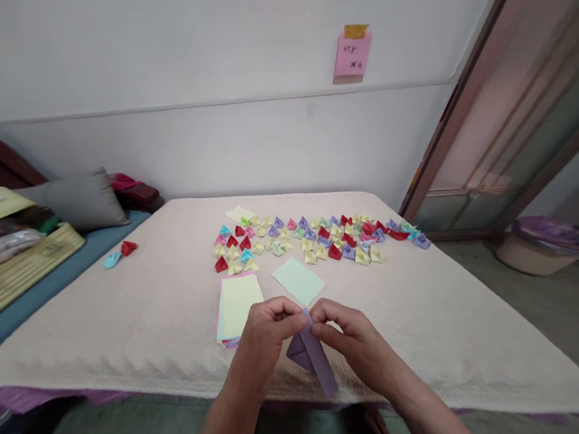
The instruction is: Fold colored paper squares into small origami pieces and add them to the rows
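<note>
A partly folded sheet of purple paper (314,357) hangs between my hands near the table's front edge, with a triangular flap on its left and a long strip running down to the right. My left hand (277,322) pinches its top end between thumb and fingers. My right hand (340,324) pinches the same end from the other side, close to the left fingertips. Just beyond my hands a pale green sheet (298,280) lies flat. Left of them sits a stack of coloured paper (239,307), pale yellow on top, its lower right part covered by my left hand.
Many small folded paper boats (309,235) in several colours spread across the back of the cloth-covered table (160,327). A red and a blue folded piece (128,248) lie at the far left. A pink note (353,55) is taped to the wall. A bin (532,246) stands at right.
</note>
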Demonstrator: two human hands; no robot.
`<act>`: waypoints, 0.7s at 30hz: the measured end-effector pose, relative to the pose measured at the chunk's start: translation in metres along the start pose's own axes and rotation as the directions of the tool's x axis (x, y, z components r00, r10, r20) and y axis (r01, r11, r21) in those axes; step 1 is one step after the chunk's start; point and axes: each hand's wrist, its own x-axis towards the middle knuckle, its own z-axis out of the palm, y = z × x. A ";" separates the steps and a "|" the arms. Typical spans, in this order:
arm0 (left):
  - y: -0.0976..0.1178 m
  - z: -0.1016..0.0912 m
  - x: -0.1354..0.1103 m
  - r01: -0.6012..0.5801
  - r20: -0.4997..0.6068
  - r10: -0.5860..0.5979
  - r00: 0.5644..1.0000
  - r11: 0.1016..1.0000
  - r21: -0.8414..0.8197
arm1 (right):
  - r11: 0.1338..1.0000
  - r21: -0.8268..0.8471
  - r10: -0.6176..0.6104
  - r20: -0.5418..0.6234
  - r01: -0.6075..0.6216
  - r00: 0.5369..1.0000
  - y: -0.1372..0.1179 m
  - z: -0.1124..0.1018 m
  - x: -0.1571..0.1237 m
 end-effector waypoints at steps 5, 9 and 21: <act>-0.007 -0.001 0.003 0.055 -0.018 -0.055 0.998 0.998 0.014 | 0.995 0.078 0.067 0.012 -0.068 0.998 0.007 0.004 0.003; -0.009 0.002 0.004 0.052 -0.078 -0.053 0.996 0.999 -0.006 | 0.987 0.116 0.103 0.042 -0.107 0.994 0.010 0.006 0.004; -0.012 -0.006 0.008 -0.034 -0.406 -0.040 0.913 0.984 -0.173 | 0.990 0.038 0.134 -0.046 -0.132 0.990 0.010 0.004 0.004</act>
